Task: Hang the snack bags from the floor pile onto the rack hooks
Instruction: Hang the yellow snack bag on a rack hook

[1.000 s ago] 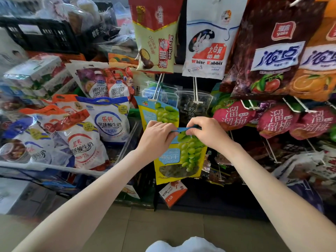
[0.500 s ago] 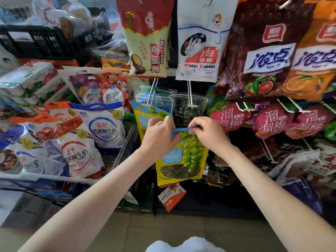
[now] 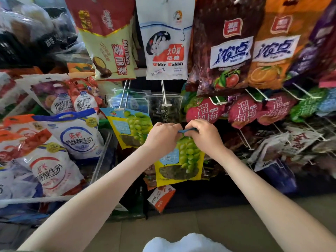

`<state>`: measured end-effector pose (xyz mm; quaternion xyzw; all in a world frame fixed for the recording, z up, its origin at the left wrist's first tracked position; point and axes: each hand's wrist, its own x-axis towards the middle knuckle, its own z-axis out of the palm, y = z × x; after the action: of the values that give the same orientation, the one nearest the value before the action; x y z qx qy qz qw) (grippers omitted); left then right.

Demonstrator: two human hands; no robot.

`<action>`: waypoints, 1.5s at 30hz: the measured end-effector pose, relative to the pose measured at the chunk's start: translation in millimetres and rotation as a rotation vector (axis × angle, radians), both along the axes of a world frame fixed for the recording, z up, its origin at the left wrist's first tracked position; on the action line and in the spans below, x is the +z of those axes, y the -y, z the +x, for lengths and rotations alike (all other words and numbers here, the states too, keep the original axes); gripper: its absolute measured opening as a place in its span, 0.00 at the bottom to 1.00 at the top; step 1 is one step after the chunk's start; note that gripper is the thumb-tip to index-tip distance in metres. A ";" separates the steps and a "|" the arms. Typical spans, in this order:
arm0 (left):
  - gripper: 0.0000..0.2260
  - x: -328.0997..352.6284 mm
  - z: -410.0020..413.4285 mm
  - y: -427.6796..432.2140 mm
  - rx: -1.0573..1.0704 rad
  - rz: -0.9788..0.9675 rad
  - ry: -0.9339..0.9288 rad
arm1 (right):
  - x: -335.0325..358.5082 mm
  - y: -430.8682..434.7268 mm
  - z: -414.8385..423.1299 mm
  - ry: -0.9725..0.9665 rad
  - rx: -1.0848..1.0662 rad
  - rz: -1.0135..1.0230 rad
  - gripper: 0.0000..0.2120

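A yellow and blue raisin bag with green grapes point(image 3: 179, 160) hangs from my two hands in front of the rack. My left hand point(image 3: 164, 136) pinches its top edge on the left, and my right hand point(image 3: 205, 134) pinches the blue top strip on the right. Just above them a white rack hook point(image 3: 164, 96) sticks out, with a clear dark-fruit bag point(image 3: 164, 110) on it. A matching grape bag point(image 3: 133, 128) hangs on the neighbouring hook point(image 3: 123, 99) to the left. The hole in the held bag is hidden by my fingers.
Large candy bags point(image 3: 225, 48) hang in the top row. Red plum bags point(image 3: 205, 111) fill hooks to the right, with bare hooks point(image 3: 245, 140) below them. A wire basket of yoghurt-candy bags point(image 3: 76, 135) stands at left. An orange packet point(image 3: 161, 197) lies near the tiled floor.
Both hands have lifted the grape bag slightly and drawn closer together at its top edge, nearer the hook holding the clear bag.
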<state>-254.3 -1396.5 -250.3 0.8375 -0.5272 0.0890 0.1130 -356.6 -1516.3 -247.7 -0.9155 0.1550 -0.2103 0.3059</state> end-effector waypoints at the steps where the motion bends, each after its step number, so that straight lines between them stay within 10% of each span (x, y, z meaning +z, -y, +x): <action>1: 0.10 -0.1 0.9 -0.2 0.002 0.013 -0.010 | -0.6 0.8 -0.6 -0.014 -0.003 0.001 0.01; 12: 0.05 -15.1 24.8 -42.5 0.132 -0.205 0.075 | -2.1 14.3 27.2 -0.110 0.017 0.179 0.26; 19: 0.04 -14.8 48.2 -81.8 0.188 -0.169 0.166 | -4.5 -22.9 61.3 -0.135 0.178 0.212 0.19; 29: 0.04 -16.8 67.6 -145.5 0.288 -0.181 0.260 | 6.5 -87.2 126.2 -0.061 0.169 -0.272 0.29; 45: 0.06 -19.1 64.6 -152.1 0.256 -0.383 0.427 | 16.5 -105.2 117.8 0.016 0.225 -0.127 0.05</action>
<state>-189.8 -1244.4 -269.4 0.8229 -0.4027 0.3743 0.1433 -238.8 -1411.1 -231.2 -0.9430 0.0351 -0.1915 0.2700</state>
